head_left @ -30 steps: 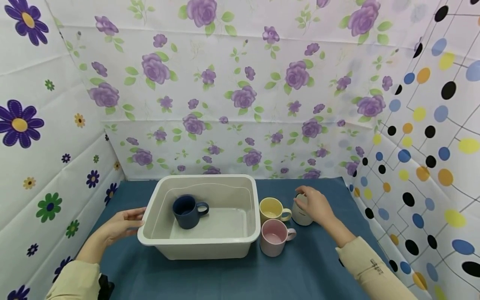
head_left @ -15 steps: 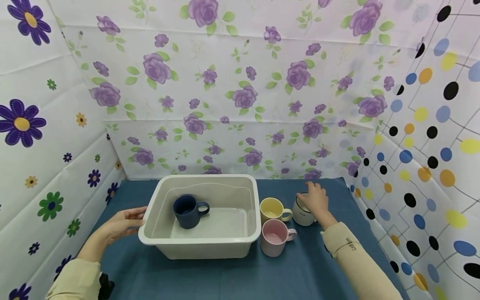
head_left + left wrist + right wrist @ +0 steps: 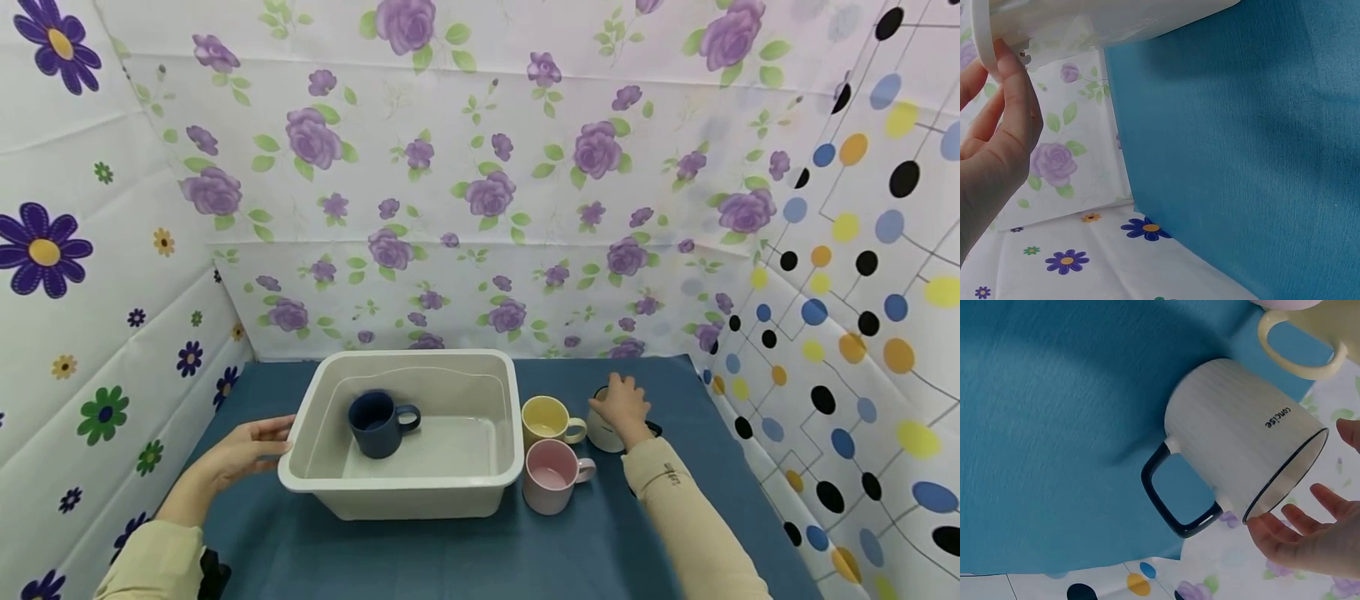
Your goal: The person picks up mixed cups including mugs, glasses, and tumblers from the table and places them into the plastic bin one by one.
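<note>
While the left grip (image 3: 243,450) and the right grip (image 3: 626,406) are unclenched, the white mug (image 3: 1229,422) beneath the latter shows a dark rim and black handle (image 3: 1201,520).

White mug (image 3: 1235,431) at my right hand (image 3: 1319,544), one fingertip touching its rim. Pale yellow mug (image 3: 1340,326) beyond my thumb.

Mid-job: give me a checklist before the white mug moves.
1. White mug upright on the blue cloth: ok.
2. Right-hand grip closed around it: not ok, only at its rim.
3. Left-hand grip at the edge of the tub: ok.
4. Dark handle facing away from the yellow mug: ok.
5. Bare floor in the tub beside the navy mug: ok.
6. White mug empty: cannot tell, interior mostly hidden.
</note>
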Tool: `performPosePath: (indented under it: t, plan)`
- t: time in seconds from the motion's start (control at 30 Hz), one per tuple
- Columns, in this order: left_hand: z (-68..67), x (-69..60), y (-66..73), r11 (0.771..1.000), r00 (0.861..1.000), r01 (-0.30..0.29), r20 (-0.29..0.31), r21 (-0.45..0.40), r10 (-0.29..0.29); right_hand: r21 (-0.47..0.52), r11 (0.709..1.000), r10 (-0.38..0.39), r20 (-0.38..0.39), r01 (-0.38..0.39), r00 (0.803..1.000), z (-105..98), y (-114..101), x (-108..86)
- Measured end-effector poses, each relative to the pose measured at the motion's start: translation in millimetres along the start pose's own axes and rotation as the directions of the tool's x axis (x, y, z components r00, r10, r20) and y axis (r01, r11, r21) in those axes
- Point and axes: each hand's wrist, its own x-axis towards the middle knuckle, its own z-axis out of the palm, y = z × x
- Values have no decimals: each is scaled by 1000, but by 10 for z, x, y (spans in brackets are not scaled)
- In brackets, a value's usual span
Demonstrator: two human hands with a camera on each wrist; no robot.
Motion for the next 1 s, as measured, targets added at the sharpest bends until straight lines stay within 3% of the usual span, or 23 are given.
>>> performPosePath:
  t: [0.23, 0.63, 0.8, 1.0]
  plan:
    - [11, -1, -4, 1000, 1000, 5, -7, -1, -5, -38, 998, 40, 4, -40, 999, 85, 19, 36]
    - [14, 14, -17, 1000, 1000, 12, -15, 3, -12, 93, 993, 74, 50, -78, 996, 89, 128, 7]
    - [18, 15, -39, 1000, 1000, 11, -13, -1, -11, 71, 996, 53, 58, -57, 997, 115, 174, 19]
    - [9, 25, -28, 1000, 1000, 1, -3, -16, -1, 26, 999, 37, 14, -38, 999, 136, 207, 59]
